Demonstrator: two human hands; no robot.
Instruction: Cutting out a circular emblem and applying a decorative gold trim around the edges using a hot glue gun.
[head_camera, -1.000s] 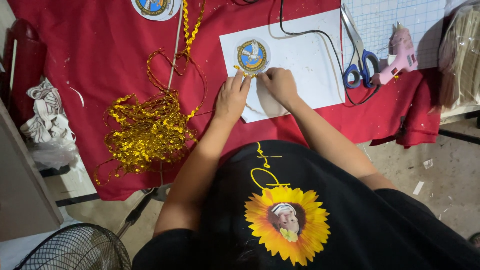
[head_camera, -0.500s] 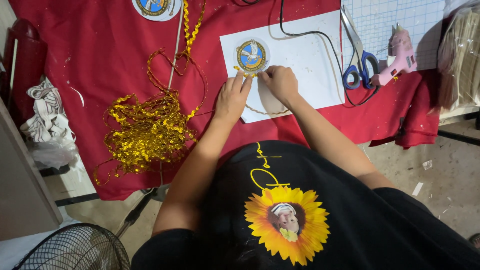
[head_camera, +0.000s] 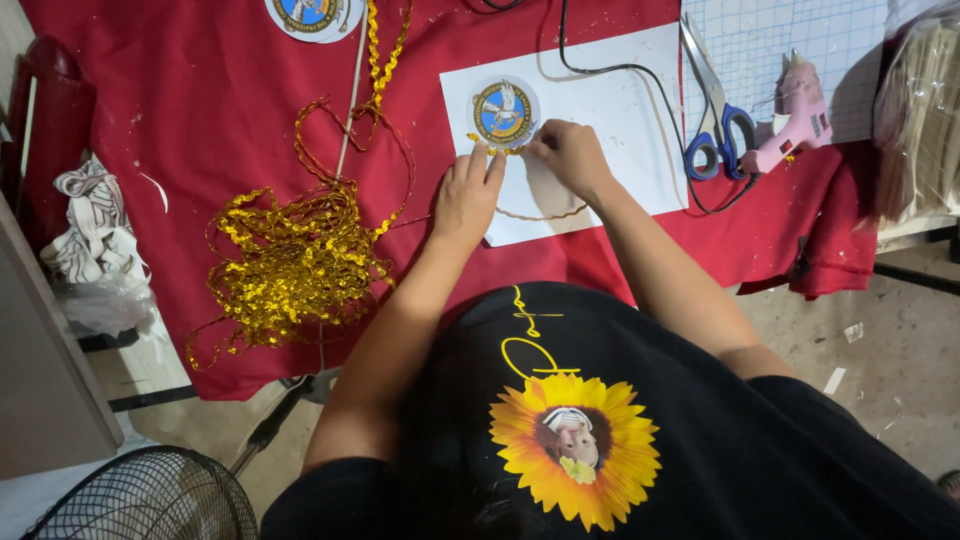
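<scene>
- Pressing on the lower edge of the round paper badge (head_camera: 503, 112), both hands work together on the white sheet (head_camera: 620, 110) that lies on the desk with the red cloth (head_camera: 200, 120).
- The left hand (head_camera: 465, 195) lies flat just below-left of the badge; its fingers (head_camera: 487, 165) are stretched out and close together, and the tips touch a short piece of gold trim (head_camera: 490, 149) at the badge's rim.
- The right hand (head_camera: 572, 157) is just below-right of the badge, its fingers curled in a pinch; what exactly they hold I cannot tell.
- The trim's long axis follows the bottom curve of the badge, running between the two hands, so both are about equally near.
- Left of the badge lies a heap of gold trim (head_camera: 290, 265); right of it, blue-handled scissors (head_camera: 715, 120) and a pink glue gun (head_camera: 790, 125).
</scene>
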